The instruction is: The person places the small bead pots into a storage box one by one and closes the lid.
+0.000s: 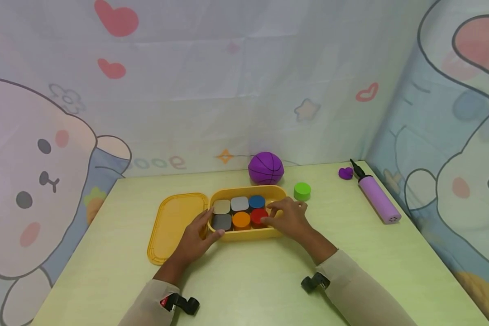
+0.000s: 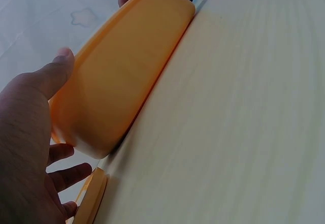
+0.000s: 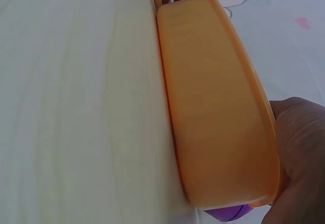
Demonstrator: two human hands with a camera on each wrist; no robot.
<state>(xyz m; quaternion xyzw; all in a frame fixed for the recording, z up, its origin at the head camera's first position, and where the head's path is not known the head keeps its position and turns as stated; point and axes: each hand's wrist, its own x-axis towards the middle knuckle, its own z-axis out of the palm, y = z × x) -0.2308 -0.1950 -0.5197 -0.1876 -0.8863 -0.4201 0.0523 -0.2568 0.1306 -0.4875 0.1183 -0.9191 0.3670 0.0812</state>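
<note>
A yellow plastic box (image 1: 248,235) stands on the table, holding two rows of small tubs: beige (image 1: 222,207), white (image 1: 239,203) and blue (image 1: 256,202) behind, grey (image 1: 222,222), orange (image 1: 241,221) and red (image 1: 258,216) in front. At the box's left end, my left hand (image 1: 197,240) holds it, thumb over the front rim. My right hand (image 1: 291,219) reaches over the right end and pinches the red tub between thumb and fingers. In the right wrist view, the box wall hides the right fingertips. A green tub (image 1: 302,191) sits outside, behind my right hand.
A yellow lid (image 1: 173,226) lies flat to the left of the box. Behind the box is a purple basketball (image 1: 266,168). At the back right lie a pink hand pump (image 1: 379,199) and a small purple object (image 1: 345,173). A printed cloth (image 1: 212,113) hangs behind the table.
</note>
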